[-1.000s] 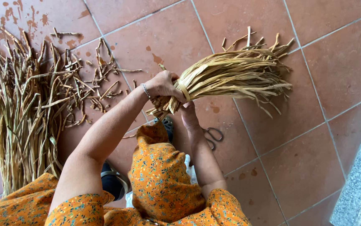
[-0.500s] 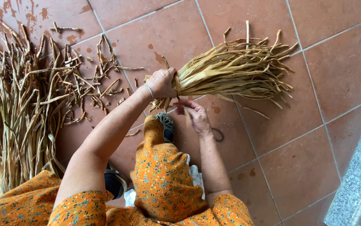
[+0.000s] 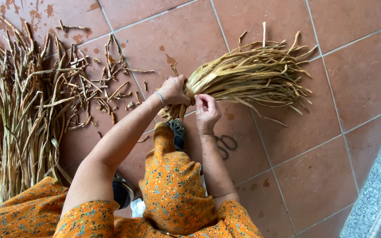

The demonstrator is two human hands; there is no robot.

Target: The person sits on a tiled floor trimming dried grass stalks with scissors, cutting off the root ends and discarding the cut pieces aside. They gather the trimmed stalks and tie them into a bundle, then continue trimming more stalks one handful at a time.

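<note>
Left hand clamps the bundle at its neck mid-frame so it won't splay; right hand pinches a strand there. Scissors lie on the floor below.

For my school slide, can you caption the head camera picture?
Two hands, left hand and right hand, gripping a bundle of dried leaves over a tiled floor.
</note>
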